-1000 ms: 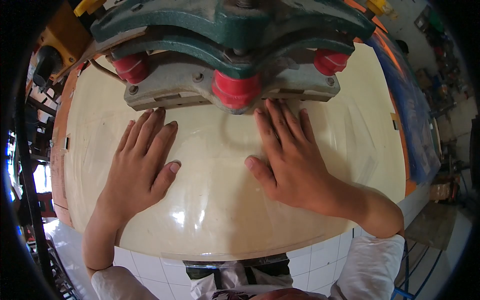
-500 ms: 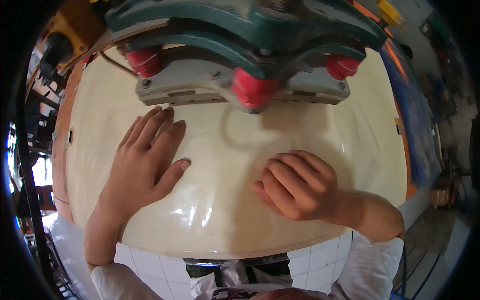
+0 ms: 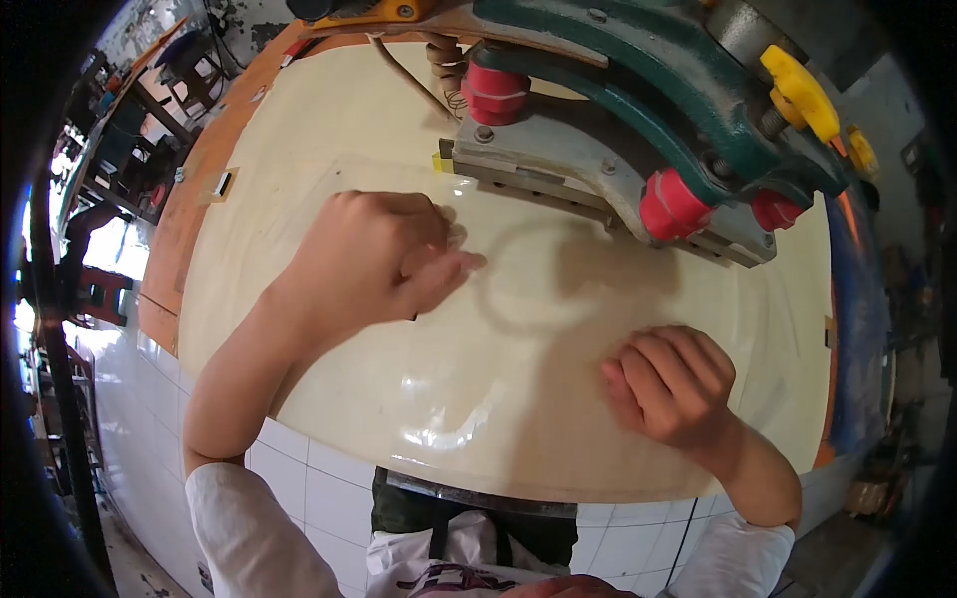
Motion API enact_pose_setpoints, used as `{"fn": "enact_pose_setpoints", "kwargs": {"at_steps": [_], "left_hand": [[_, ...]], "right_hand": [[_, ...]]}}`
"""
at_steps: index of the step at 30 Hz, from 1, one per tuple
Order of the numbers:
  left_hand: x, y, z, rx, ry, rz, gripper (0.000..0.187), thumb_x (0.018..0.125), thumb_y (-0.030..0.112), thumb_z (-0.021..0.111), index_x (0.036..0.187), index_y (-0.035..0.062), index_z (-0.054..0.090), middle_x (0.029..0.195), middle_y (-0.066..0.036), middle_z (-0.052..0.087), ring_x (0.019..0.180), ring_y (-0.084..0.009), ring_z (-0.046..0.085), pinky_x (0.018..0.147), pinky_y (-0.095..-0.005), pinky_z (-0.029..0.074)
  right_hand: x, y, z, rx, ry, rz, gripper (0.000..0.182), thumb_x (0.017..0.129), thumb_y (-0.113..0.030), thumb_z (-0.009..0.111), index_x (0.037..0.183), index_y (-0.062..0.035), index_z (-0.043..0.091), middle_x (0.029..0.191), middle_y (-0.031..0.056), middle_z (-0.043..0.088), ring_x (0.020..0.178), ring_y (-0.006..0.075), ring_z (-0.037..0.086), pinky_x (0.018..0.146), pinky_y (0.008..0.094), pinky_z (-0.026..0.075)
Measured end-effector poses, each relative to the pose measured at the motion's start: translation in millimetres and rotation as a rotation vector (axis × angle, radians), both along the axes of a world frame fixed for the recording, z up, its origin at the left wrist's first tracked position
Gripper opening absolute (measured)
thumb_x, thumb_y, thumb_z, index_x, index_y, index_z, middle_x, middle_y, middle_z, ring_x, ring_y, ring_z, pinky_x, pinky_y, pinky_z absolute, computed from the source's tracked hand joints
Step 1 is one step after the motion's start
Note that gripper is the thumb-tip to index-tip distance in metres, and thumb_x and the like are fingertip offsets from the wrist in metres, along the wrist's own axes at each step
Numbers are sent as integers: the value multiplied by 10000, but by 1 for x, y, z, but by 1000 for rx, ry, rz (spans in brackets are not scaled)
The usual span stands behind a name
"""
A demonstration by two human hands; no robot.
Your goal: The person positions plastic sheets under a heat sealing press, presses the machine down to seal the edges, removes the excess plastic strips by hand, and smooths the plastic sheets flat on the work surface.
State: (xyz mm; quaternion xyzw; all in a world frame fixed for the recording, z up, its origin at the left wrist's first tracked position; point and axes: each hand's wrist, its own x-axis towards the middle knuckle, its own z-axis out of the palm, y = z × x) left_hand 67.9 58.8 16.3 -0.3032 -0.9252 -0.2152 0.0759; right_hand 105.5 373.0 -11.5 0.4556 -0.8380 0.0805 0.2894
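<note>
The left hand (image 3: 369,254) curls, grip unclear; the right hand (image 3: 680,384) folds closed; under the fingers, glossy cream surface (image 3: 329,399); beyond, green-and-grey metal press (image 3: 653,80).

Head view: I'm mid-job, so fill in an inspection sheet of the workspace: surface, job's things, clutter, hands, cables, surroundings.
Surface: glossy cream sheet, with glare toward the near edge.
Job's things: green-framed machine with red knobs and a grey metal bar over the sheet's far part.
Clutter: small black-and-white piece by the sheet's left edge.
Hands: left hand bent, fingertips blurred; right hand curled, palm hidden; contact unclear.
Cables: pale cord behind the bar's left end.
Surroundings: white tiled floor; blue sheeting at right.
</note>
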Motion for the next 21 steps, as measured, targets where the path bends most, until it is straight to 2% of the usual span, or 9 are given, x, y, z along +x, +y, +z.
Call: {"fn": "enact_pose_setpoints", "kwargs": {"at_steps": [3, 6, 7, 8, 12, 13, 15, 17, 21], "left_hand": [[-8, -10, -3, 26, 18, 93, 170, 796, 162, 687, 762, -4, 708, 756, -163, 682, 666, -345, 643, 649, -395, 526], [-13, -20, 7, -55, 60, 192, 195, 810, 165, 686, 720, -8, 692, 700, -166, 664, 643, -336, 629, 616, -386, 506], [-19, -28, 4, 56, 106, 219, 233, 829, 180, 701, 708, -17, 672, 659, -169, 648, 596, -300, 616, 590, -372, 485], [-25, -38, 2, 56, 113, 216, 233, 829, 180, 701, 708, -17, 672, 659, -169, 648, 596, -300, 616, 590, -372, 485], [-54, -89, 1, 215, 87, 530, 359, 909, 291, 692, 737, -25, 686, 626, -86, 646, 560, -125, 597, 568, -323, 481], [-62, -104, -3, 218, 91, 525, 359, 909, 291, 692, 737, -25, 686, 626, -86, 646, 560, -125, 597, 568, -323, 481], [-77, -133, -15, 470, 238, 687, 431, 904, 371, 666, 755, -31, 712, 589, -88, 637, 551, -134, 594, 569, -301, 462], [-85, -160, -23, 494, 316, 808, 470, 914, 412, 650, 781, -33, 721, 610, -76, 656, 558, -125, 600, 576, -300, 467], [-88, -198, -31, 651, 367, 955, 494, 915, 429, 626, 778, -39, 709, 656, -73, 673, 591, -123, 627, 591, -291, 477]], "right_hand": [[-1, 0, 0, -15, 12, 19, 173, 784, -146, 726, 705, -44, 611, 720, 57, 573, 656, 210, 597, 602, 329, 511], [0, 1, 1, -5, 26, 31, 186, 763, -145, 744, 691, -48, 602, 721, 60, 574, 655, 212, 594, 597, 320, 512], [0, 3, 0, -7, 24, 45, 194, 751, -141, 753, 681, -54, 594, 721, 57, 575, 647, 214, 590, 592, 318, 511], [-1, 4, 0, -9, 23, 60, 203, 738, -138, 762, 671, -60, 587, 721, 55, 577, 640, 216, 586, 588, 315, 511], [-6, 13, 8, 10, 16, 134, 229, 731, -134, 773, 651, -71, 568, 698, 49, 577, 604, 214, 579, 560, 319, 506], [-8, 19, 15, -33, 71, 206, 237, 742, -126, 768, 642, -72, 560, 677, 51, 579, 573, 211, 570, 535, 322, 497], [-10, 37, 31, -128, 211, 280, 246, 784, -104, 739, 625, -69, 555, 619, 54, 583, 496, 201, 546, 472, 317, 460], [-9, 60, 60, -226, 412, 124, 222, 822, -44, 664, 627, -29, 558, 613, 59, 568, 507, 227, 561, 496, 334, 479], [-21, 139, 87, -617, 659, -484, 345, 947, -151, 608, 634, -5, 591, 574, 75, 564, 495, 166, 527, 492, 288, 428]]}}
